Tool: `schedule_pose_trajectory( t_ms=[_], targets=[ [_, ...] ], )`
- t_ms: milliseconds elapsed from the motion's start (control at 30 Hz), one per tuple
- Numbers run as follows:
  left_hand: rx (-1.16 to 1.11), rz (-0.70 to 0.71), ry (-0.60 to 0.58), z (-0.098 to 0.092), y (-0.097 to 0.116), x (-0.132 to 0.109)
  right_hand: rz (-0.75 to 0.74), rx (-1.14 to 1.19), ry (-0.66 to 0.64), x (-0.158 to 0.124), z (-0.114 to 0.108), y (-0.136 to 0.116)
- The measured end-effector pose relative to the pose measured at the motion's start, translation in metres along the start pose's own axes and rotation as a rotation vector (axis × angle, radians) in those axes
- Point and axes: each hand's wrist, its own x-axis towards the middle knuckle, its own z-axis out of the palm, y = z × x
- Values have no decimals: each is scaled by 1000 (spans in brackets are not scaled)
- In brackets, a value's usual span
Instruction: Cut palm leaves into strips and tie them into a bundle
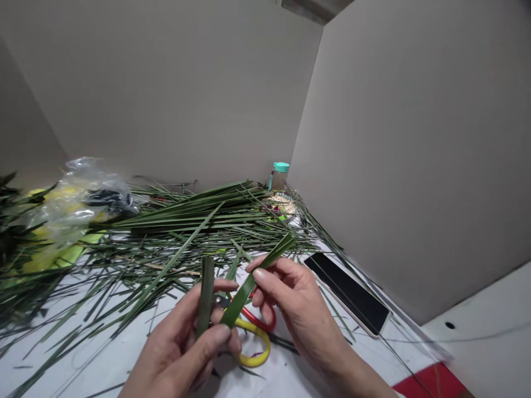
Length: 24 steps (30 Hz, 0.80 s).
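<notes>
Head view: my left hand (178, 354) pinches a narrow green palm-leaf strip (205, 293) between thumb and fingers, its long axis standing nearly upright. My right hand (296, 309) closes thumb and forefinger on a second green strip (244, 290), whose long axis slants up and to the right, away from me, with its tip reaching past my right fingers. The lower ends of both strips sit close together, and they may be one folded leaf, though my fingers hide any join, so I can't be sure. Just below the gap between my hands lie red-and-yellow-handled scissors (255, 342) on the white table (290, 376), with a heap of loose palm leaves (186, 221) beyond.
</notes>
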Motion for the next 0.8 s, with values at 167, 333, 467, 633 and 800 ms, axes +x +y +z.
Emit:
schedule_pose_trajectory(
  t_ms=[167,333,467,633,800],
  targets=[
    [-91,-138,-107,-2,-2,8,-27,-120,112,-1,7,-7],
    [-88,-194,-192,-8,-4,11,-119,-245,125,-3,12,-7],
    [92,-81,-193,-8,-4,9,-292,-413,169,-6,13,-2],
    [135,-42,-182,-4,-2,5,-443,-569,169,-9,15,3],
    [56,-67,-262,-4,-2,2,-698,-720,134,-10,11,9]
  ],
)
